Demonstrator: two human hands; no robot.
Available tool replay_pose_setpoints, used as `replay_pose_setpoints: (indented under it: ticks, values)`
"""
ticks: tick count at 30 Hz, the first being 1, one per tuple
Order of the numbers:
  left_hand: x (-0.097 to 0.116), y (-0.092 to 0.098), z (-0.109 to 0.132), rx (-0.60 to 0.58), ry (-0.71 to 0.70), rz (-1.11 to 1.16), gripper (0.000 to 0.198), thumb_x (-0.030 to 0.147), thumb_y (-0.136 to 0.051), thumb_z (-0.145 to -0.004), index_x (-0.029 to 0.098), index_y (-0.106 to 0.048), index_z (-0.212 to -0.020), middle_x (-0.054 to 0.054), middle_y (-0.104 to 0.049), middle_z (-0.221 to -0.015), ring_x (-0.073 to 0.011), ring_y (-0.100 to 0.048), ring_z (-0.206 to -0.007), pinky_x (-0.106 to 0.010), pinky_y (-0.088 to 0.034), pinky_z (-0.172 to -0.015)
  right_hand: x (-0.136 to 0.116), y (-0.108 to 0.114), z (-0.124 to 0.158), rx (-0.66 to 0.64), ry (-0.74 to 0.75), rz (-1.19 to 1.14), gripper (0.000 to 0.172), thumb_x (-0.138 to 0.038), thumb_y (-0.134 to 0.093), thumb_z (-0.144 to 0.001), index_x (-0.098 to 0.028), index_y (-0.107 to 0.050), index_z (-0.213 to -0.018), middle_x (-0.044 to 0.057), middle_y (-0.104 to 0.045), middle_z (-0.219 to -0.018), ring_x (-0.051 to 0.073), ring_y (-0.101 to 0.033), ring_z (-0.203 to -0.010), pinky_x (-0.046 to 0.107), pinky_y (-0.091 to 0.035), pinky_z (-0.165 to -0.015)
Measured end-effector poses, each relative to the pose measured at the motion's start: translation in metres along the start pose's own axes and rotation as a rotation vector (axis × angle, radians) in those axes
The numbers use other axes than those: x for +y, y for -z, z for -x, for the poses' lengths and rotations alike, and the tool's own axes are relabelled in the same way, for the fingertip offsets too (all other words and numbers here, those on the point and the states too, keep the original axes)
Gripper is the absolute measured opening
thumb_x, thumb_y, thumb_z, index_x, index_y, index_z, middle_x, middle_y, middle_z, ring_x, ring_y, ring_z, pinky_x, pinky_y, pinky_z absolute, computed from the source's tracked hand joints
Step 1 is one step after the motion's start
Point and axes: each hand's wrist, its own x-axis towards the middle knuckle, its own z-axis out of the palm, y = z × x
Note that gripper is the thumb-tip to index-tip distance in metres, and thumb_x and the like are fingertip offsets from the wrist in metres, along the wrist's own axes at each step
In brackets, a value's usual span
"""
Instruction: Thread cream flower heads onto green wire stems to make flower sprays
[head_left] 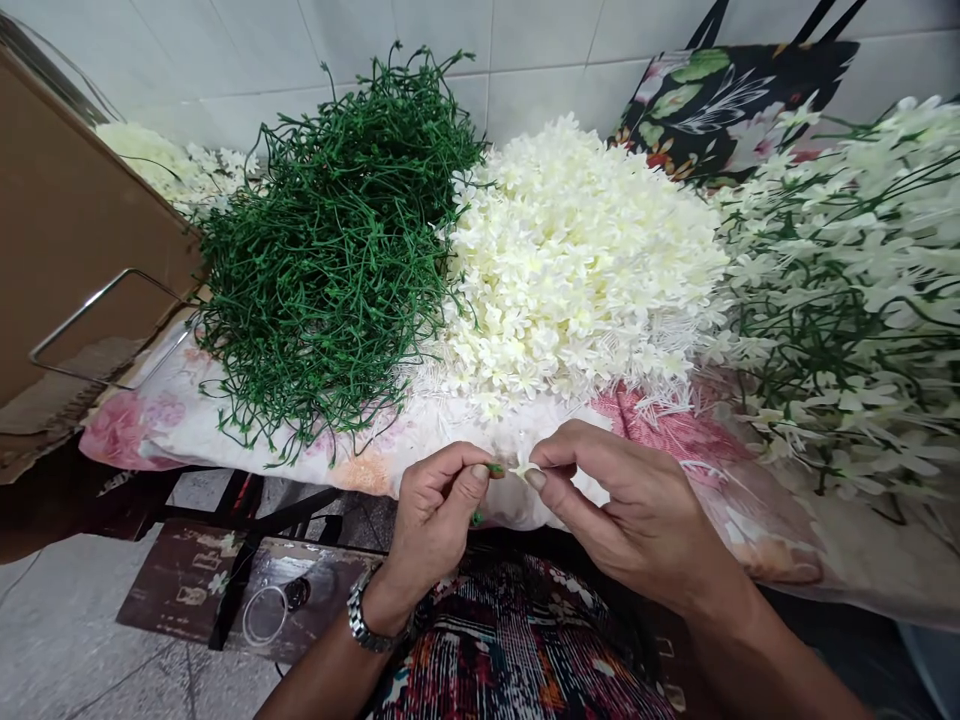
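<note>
My left hand [439, 510], with a metal watch at its wrist, pinches a green plastic stem [495, 470] between thumb and forefinger. Close to its right, my right hand [622, 500] holds a small white flower [523, 466] by thumb and forefinger. The flower is beside the stem tip; whether they touch I cannot tell. Beyond my hands lie a big heap of green stems [337, 240] at the left and a heap of loose white blossoms [570, 260] at the middle. On the right is a pile of white flowers on green stems [847, 300].
A floral cloth [285, 430] covers the work surface. At the left stands a cardboard box [82, 210] near a bent metal frame [82, 310]. A dark floral bag [727, 110] leans on the tiled wall. Below left, a brown board [322, 570] holds a clear ring [264, 614].
</note>
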Motion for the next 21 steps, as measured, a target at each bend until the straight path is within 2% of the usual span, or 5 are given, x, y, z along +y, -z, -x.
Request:
replay_pose_setpoints:
  ticks: [5,11,15,21]
  values:
    - [0.007,-0.001,-0.001,-0.028,-0.056,-0.094,0.022,0.031,-0.055,-0.081,0.015,-0.064,-0.071,0.001,-0.051,-0.054,-0.0092,-0.041,-0.048,-0.02,-0.035,-0.045,-0.003,0.005,-0.006,-0.1,0.095,0.072,0.014,-0.011,-0.044,-0.085,-0.017,-0.056,-0.08,0.001,-0.057,-0.068,0.01,-0.053,-0.062,0.022,-0.042,-0.055]
    - [0.013,-0.002,-0.005,-0.059,-0.088,-0.197,0.02,0.023,-0.051,-0.08,0.016,-0.058,-0.063,0.002,-0.047,-0.051,-0.0089,-0.039,-0.047,-0.02,-0.033,-0.044,0.001,0.0,-0.005,-0.156,0.123,0.177,0.019,-0.012,-0.04,-0.087,-0.016,-0.055,-0.075,0.004,-0.057,-0.067,0.013,-0.053,-0.063,0.025,-0.042,-0.058]
    - [0.009,-0.002,-0.008,-0.098,-0.058,-0.19,0.023,0.023,-0.048,-0.081,0.016,-0.054,-0.059,0.003,-0.043,-0.051,-0.0083,-0.036,-0.047,-0.019,-0.031,-0.043,0.005,-0.006,-0.004,-0.144,0.128,0.181,0.016,-0.011,-0.039,-0.086,-0.017,-0.052,-0.076,0.003,-0.058,-0.068,0.013,-0.054,-0.063,0.025,-0.044,-0.058]
    - [0.004,-0.001,-0.01,-0.099,-0.048,-0.162,0.021,0.024,-0.048,-0.081,0.016,-0.059,-0.065,0.004,-0.045,-0.051,-0.0082,-0.037,-0.045,-0.019,-0.032,-0.044,0.012,-0.014,-0.003,-0.075,0.092,0.106,0.012,-0.009,-0.041,-0.084,-0.018,-0.049,-0.081,0.0,-0.056,-0.065,0.01,-0.053,-0.059,0.022,-0.043,-0.053]
